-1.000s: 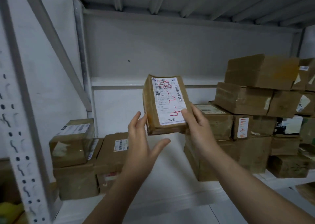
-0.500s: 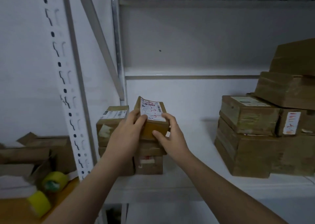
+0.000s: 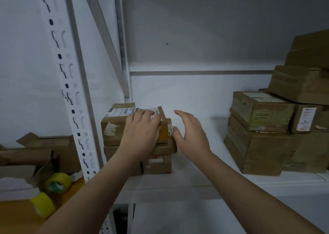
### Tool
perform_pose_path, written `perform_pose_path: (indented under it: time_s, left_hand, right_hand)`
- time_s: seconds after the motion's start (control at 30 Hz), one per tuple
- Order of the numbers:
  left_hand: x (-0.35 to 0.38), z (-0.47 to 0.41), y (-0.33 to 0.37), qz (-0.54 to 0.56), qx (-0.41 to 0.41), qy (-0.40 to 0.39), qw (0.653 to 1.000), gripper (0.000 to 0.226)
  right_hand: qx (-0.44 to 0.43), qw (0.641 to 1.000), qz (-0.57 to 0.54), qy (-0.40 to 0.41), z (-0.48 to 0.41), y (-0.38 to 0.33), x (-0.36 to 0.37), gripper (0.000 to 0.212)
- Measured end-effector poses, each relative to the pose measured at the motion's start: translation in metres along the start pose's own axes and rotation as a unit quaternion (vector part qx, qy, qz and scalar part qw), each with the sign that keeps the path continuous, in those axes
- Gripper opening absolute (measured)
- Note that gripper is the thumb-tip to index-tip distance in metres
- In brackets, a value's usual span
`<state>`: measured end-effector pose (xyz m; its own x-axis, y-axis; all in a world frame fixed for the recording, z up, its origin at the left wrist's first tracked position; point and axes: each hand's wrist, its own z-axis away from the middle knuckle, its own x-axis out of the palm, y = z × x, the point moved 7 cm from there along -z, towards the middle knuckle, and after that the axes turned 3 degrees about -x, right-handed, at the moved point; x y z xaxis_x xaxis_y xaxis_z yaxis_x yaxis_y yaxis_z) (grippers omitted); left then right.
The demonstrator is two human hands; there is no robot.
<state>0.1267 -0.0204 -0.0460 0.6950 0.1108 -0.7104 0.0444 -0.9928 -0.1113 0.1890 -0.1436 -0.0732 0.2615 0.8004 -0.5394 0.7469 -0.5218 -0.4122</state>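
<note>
At left-centre of frame, labelled parcel (image 3: 164,131) sitting atop small carton stack (image 3: 158,164), taller box (image 3: 114,126) standing just left, tape rolls (image 3: 57,182) lying lower left. Left hand (image 3: 140,132) resting flat on parcel, fingers relaxed; right hand (image 3: 190,135) hovering just right, fingers spread, holding nothing.

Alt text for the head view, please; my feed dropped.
The left hand rests on a labelled cardboard parcel topping a small stack at the left of the shelf; the right hand hovers open beside it. More boxes stand at the right.
</note>
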Motion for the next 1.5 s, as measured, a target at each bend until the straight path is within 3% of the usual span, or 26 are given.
perform_pose_path:
  time_s: [0.1, 0.33, 0.63, 0.73, 0.87, 0.97, 1.07, 1.17, 1.3, 1.37, 1.43, 1.5]
  left_hand:
    - [-0.008, -0.013, 0.030, 0.044, 0.036, 0.035, 0.998, 0.027]
    - [-0.001, -0.049, 0.126, 0.133, 0.104, 0.030, 0.985, 0.033]
    - [-0.057, -0.138, 0.289, 0.280, 0.206, 0.109, 0.931, 0.050]
    - [-0.071, -0.177, 0.338, 0.293, 0.201, 0.111, 0.928, 0.066]
    - [-0.077, -0.229, 0.382, 0.254, 0.177, 0.078, 0.948, 0.105]
    - [-0.070, -0.256, 0.396, 0.278, 0.157, 0.021, 0.948, 0.114]
    - [-0.056, -0.265, 0.398, 0.322, 0.119, -0.028, 0.939, 0.100]
    - [-0.050, -0.258, 0.393, 0.375, 0.067, -0.001, 0.925, 0.086]
    - [-0.055, -0.240, 0.386, 0.432, 0.032, 0.076, 0.898, 0.071]
    - [-0.059, -0.229, 0.382, 0.476, 0.033, 0.114, 0.871, 0.055]
    - [-0.063, -0.218, 0.380, 0.532, 0.039, 0.134, 0.835, 0.035]
    - [-0.068, -0.208, 0.378, 0.605, 0.036, 0.140, 0.783, 0.027]
  right_hand:
    - [-0.006, 0.999, 0.031, 0.025, -0.002, 0.012, -0.040, 0.038]
    - [0.038, 0.988, 0.123, 0.084, 0.014, 0.059, -0.156, 0.030]
    - [0.094, 0.942, 0.281, 0.158, 0.020, 0.114, -0.332, 0.036]
    - [0.108, 0.931, 0.295, 0.185, 0.016, 0.135, -0.380, 0.038]
    - [0.120, 0.938, 0.260, 0.195, -0.002, 0.167, -0.419, 0.048]
    - [0.138, 0.947, 0.208, 0.201, -0.021, 0.186, -0.434, 0.061]
    - [0.162, 0.964, 0.108, 0.181, -0.038, 0.200, -0.437, 0.069]
    - [0.187, 0.967, -0.052, 0.164, -0.046, 0.209, -0.429, 0.067]
    - [0.177, 0.952, -0.174, 0.182, -0.049, 0.212, -0.424, 0.039]
    - [0.172, 0.938, -0.219, 0.206, -0.049, 0.210, -0.425, 0.028]
    - [0.159, 0.933, -0.237, 0.218, -0.048, 0.205, -0.424, 0.031]
    - [0.135, 0.938, -0.229, 0.221, -0.047, 0.202, -0.421, 0.032]
